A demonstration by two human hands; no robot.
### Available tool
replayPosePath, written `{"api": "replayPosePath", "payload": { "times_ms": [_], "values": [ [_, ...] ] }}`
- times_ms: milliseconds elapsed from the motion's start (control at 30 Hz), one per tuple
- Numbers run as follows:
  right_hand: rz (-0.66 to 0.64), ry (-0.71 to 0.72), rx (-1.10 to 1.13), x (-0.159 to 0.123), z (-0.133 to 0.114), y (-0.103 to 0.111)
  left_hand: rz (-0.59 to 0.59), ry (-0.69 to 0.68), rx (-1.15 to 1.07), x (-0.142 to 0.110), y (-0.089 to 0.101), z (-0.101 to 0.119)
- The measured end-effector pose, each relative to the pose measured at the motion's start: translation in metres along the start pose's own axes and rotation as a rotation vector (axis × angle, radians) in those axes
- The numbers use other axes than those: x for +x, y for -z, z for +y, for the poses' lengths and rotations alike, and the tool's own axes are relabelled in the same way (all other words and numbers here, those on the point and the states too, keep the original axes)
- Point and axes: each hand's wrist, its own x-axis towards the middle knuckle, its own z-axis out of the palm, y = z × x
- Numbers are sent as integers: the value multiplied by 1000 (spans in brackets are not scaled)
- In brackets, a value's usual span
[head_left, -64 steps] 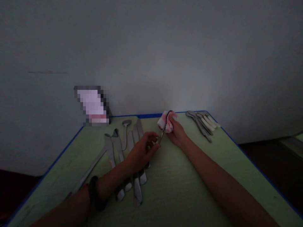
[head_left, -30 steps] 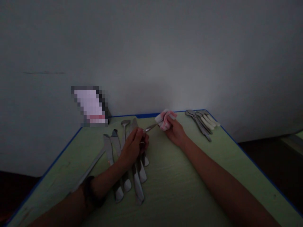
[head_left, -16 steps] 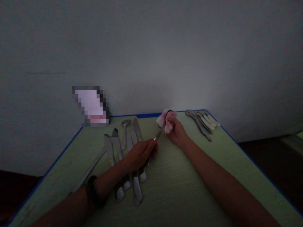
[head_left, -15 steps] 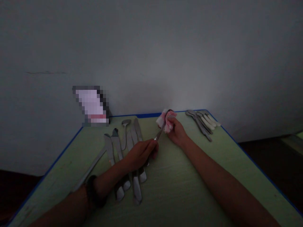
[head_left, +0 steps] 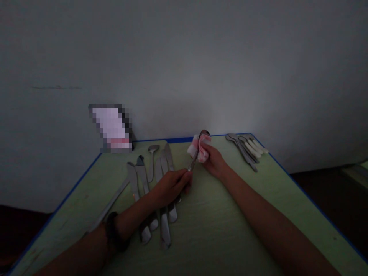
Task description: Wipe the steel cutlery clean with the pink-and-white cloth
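Note:
My left hand [head_left: 175, 184] is closed around the handle of a metal spoon [head_left: 193, 161], which slants up and away over the table. Wrapped about the spoon's upper part is a pink-and-white cloth [head_left: 204, 147], pinched in my right hand [head_left: 214, 159]. The rounded spoon head shows dark above the cloth's top edge. Beneath and beside my left forearm lie several table knives [head_left: 165, 230], partly covered by the arm. A small spoon [head_left: 152, 161] rests just beyond them.
Several spoons [head_left: 241, 149], some with white handles, lie together at the table's far right. A blurred-out upright screen-like object [head_left: 110, 128] leans against the wall at far left. The pale green table [head_left: 215, 230] has a blue edge. A long utensil [head_left: 112, 201] lies at left.
The cloth has slid down the spoon a little, toward my left hand, and more of the spoon head shows. My left hand has hardly moved.

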Motion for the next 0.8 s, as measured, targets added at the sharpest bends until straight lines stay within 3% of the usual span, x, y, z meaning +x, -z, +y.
{"api": "replayPosePath", "payload": {
  "times_ms": [300,467,600,700,800],
  "values": [
    [-1,75,35,-4,0,-4,-1,-12,-181,0,0,-1],
    [-78,19,27,-15,8,-13,122,15,-107,5,0,-3],
    [-41,60,-14,-16,10,-14,237,6,-52,6,0,-7],
    [-78,47,-95,-13,2,-9,278,9,-195,5,-1,-7],
    [-209,-61,-185,-15,-10,-3,317,30,-439,5,-2,-5]
  ]
}}
